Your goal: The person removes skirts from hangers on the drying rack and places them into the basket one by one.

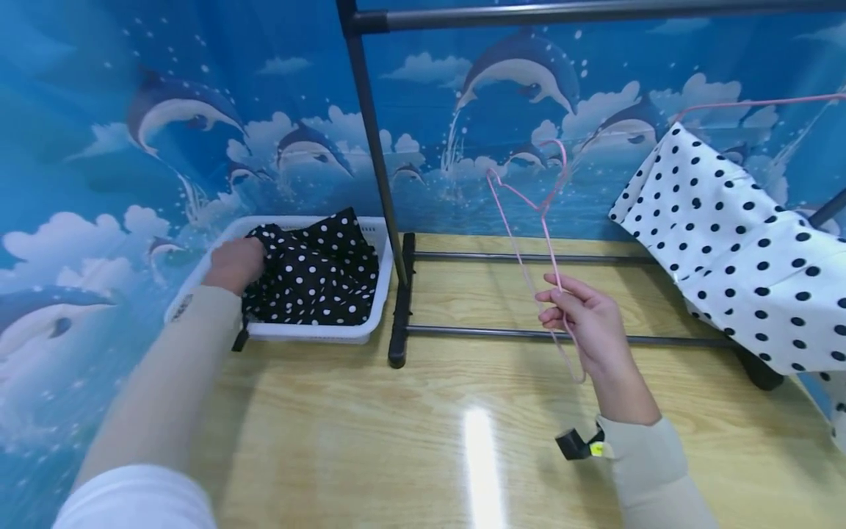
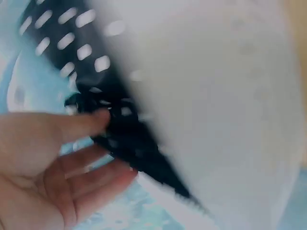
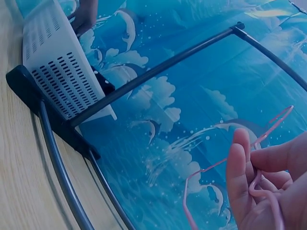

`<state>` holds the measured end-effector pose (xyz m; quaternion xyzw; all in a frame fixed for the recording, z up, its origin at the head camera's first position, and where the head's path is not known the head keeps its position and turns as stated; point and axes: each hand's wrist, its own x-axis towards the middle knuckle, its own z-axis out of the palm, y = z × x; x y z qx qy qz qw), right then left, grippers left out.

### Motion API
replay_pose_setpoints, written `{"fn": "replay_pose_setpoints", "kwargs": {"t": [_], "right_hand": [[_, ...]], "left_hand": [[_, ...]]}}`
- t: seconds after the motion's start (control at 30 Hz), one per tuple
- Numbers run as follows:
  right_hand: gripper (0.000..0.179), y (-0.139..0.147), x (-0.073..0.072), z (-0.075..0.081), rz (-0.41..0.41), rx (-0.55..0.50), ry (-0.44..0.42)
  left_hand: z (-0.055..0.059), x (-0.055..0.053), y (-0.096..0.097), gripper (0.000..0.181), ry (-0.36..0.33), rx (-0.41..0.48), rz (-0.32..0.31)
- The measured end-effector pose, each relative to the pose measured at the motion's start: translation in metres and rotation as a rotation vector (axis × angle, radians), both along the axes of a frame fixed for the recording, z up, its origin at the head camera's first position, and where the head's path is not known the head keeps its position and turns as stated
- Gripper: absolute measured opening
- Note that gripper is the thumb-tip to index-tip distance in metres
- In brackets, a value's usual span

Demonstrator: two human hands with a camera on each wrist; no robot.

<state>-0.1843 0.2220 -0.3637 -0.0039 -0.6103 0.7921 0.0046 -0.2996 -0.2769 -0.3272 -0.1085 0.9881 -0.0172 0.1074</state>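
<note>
At the white basket (image 1: 311,332), my left hand (image 1: 234,264) pinches a black cloth with white polka dots (image 1: 311,275). In the left wrist view the thumb and fingers (image 2: 103,189) close on a bunched edge of that cloth (image 2: 127,124). Most of the cloth lies in the basket, one corner peaking at the back. My right hand (image 1: 584,316) holds a pink hanger (image 1: 551,239) by one side, its hook pointing up. In the right wrist view the hanger's pink wire (image 3: 273,206) runs between thumb and fingers and across the palm.
A dark metal clothes rack (image 1: 373,139) stands between basket and hanger, its top bar (image 1: 529,15) overhead and its foot (image 1: 399,330) on the wooden floor (image 1: 317,426). At right a white cloth with black dots (image 1: 747,250) hangs from another pink hanger (image 1: 760,102). Behind is a dolphin-print curtain (image 1: 449,88).
</note>
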Motion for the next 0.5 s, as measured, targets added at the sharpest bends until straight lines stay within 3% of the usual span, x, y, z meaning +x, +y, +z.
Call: {"fn": "replay_pose_setpoints", "kwargs": {"t": [0.1, 0.3, 0.5], "right_hand": [[0.025, -0.002, 0.001, 0.003, 0.013, 0.021, 0.012], [0.028, -0.007, 0.005, 0.011, 0.027, 0.036, 0.031], [0.024, -0.013, 0.009, 0.02, 0.026, 0.042, 0.052]], "left_hand": [[-0.009, 0.005, 0.005, 0.022, -0.081, -0.051, -0.102], [-0.021, 0.014, 0.007, 0.038, -0.2, 0.014, -0.169], [-0.028, 0.017, 0.009, 0.045, -0.233, 0.07, -0.141]]}}
